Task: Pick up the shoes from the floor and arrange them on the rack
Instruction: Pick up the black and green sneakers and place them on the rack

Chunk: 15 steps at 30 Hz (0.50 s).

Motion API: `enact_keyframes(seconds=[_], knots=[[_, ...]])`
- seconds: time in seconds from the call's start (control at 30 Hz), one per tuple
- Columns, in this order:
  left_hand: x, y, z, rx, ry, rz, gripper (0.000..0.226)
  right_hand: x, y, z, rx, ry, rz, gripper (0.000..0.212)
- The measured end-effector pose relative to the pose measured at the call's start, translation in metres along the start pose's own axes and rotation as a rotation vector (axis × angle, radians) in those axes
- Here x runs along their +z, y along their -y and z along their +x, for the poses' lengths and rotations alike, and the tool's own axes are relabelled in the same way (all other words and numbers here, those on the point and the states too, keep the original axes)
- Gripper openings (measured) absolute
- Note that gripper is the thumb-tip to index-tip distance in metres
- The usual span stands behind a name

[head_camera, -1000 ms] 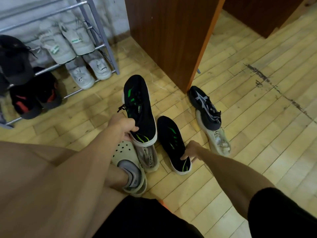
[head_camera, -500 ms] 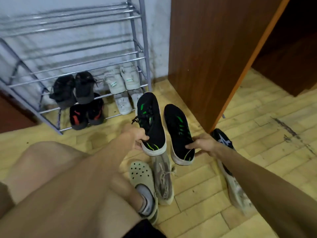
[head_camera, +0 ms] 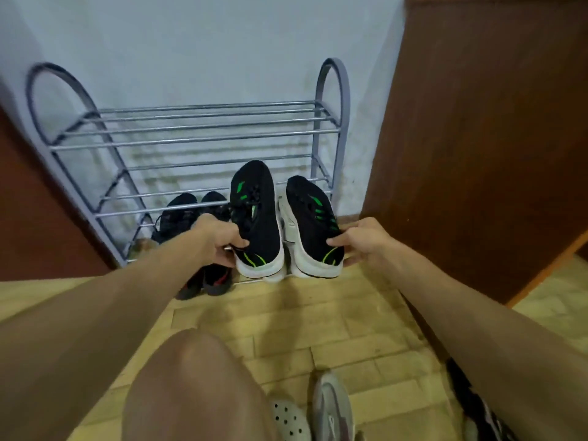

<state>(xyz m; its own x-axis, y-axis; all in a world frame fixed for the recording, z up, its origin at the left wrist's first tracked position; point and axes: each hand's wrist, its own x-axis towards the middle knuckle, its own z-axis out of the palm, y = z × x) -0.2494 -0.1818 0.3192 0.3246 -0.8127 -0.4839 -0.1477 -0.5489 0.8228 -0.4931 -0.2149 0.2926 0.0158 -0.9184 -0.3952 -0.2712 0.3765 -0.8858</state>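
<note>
My left hand (head_camera: 222, 241) grips the heel of a black sneaker with green marks and a white sole (head_camera: 254, 218). My right hand (head_camera: 366, 241) holds its mate (head_camera: 313, 224) by the heel. Both shoes are in the air, toes pointing at the grey metal shoe rack (head_camera: 203, 141) against the wall, right in front of its lower shelves. A pair of black shoes (head_camera: 186, 214) sits on a lower shelf at the left, and black shoes with red trim (head_camera: 210, 283) are on the bottom tier. White shoes on the rack (head_camera: 286, 224) are mostly hidden behind the held pair.
A brown wooden cabinet (head_camera: 477, 154) stands right of the rack, another brown panel (head_camera: 28, 218) on the left. On the wooden floor near my feet lie a grey sneaker (head_camera: 334, 409), a dark sneaker (head_camera: 477, 405) and my own pale clog (head_camera: 291, 421). My knee (head_camera: 191, 377) is low in view.
Both hands have carried the black-green sneakers up off the floor and forward to the rack. My view has swung up from the floor to face the rack.
</note>
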Motion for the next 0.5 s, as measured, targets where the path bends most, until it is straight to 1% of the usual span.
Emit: enact_keyframes(seconds=[0.13,0.23,0.33,0.43,0.5], knots=[[0.005,-0.026,0.046,0.020,-0.003,-0.043,0.015,0.011,0.033,0.051,-0.003,-0.069,0.064,0.029],[0.010,-0.044,0.084,0.035,0.014,-0.065,0.018,0.017,0.048,0.091,-0.025,-0.154,0.064,0.021],[0.011,-0.063,0.118,0.064,0.020,-0.052,0.017,0.025,0.060,0.123,-0.051,-0.211,0.031,0.023],[0.013,-0.076,0.148,0.073,0.018,-0.022,0.017,0.032,0.070,0.146,-0.074,-0.251,0.008,0.043],[0.016,-0.084,0.163,0.070,0.030,-0.025,0.017,0.034,0.072,0.161,-0.125,-0.275,-0.060,0.041]])
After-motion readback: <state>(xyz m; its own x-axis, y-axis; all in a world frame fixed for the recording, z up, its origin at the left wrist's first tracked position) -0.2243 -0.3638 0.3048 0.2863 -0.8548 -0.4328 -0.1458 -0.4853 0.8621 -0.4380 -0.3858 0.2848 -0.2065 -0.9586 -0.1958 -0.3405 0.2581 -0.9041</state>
